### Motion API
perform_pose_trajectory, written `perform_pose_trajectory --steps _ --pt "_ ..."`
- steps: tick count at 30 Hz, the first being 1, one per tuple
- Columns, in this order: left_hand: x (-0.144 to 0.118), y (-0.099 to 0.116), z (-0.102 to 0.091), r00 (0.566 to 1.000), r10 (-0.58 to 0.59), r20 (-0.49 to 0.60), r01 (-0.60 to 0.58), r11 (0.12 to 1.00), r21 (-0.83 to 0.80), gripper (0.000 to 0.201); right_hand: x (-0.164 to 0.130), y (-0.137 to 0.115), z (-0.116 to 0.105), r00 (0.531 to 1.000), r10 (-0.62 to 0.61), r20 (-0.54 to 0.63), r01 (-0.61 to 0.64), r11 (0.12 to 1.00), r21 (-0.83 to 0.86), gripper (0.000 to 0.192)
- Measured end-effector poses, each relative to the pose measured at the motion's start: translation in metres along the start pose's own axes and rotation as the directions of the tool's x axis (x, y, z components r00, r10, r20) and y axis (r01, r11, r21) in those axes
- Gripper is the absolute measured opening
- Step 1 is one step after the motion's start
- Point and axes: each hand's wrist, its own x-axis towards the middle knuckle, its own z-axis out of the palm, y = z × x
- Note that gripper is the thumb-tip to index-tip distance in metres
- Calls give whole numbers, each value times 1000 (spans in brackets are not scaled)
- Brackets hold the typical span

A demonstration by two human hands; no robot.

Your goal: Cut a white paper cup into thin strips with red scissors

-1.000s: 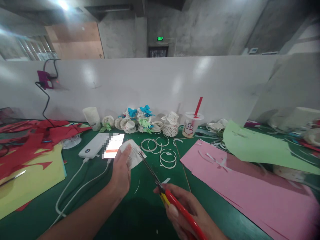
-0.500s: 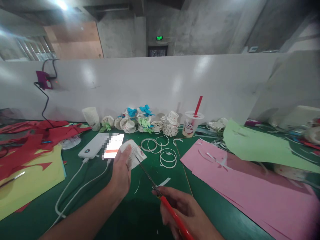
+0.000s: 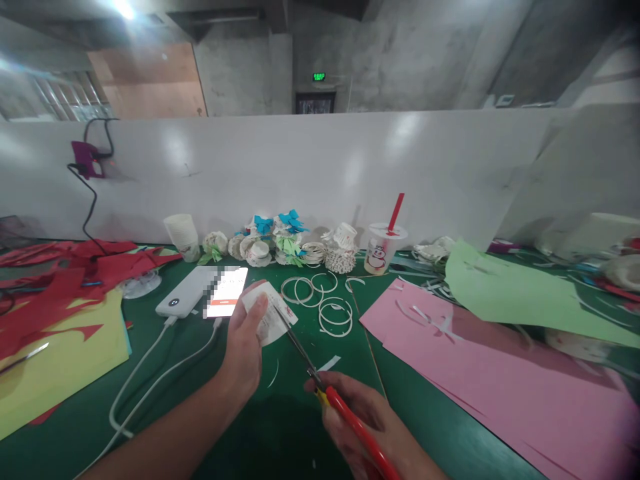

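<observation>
Pinched between the thumb and fingers of my left hand (image 3: pixel 245 337) is a piece of white paper with red print (image 3: pixel 274 328), which looks like a cut-up paper cup. My right hand (image 3: pixel 393 427) is closed around the red handle of a pair of scissors (image 3: pixel 356 427). Their blades point away from me and reach the paper's face, beside my left thumb. Whether the blades are cutting into it cannot be made out. Just beyond the paper, several thin white rings (image 3: pixel 336 317) lie on the green table (image 3: pixel 295 413).
Pink sheets (image 3: pixel 480 373) and a green sheet (image 3: pixel 510 287) cover the right. A cup with a red straw (image 3: pixel 383 250) stands behind, beside paper flowers (image 3: pixel 287 243). Left are a lit phone (image 3: pixel 230 293), a power bank with cables (image 3: pixel 185 293), yellow paper (image 3: pixel 65 353) and red scraps (image 3: pixel 80 267).
The white paper has turned slightly and moved a little right in my left hand. The scissors have shifted slightly, and more of their yellow part shows.
</observation>
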Motion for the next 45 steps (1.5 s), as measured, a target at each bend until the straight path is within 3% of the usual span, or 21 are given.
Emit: perform_pose_trajectory --steps 11,19,45 --pt "-1 -1 -1 1000 -26 11 26 1000 -8 42 1 -8 6 1000 15 1 -15 1000 17 45" --pt "-1 -1 -1 1000 -30 -4 30 1000 8 45 -2 -8 10 997 14 -75 -12 1000 26 49" --pt "1 -6 -4 999 -37 23 36 999 11 38 5 0 5 995 38 -89 -36 999 25 57"
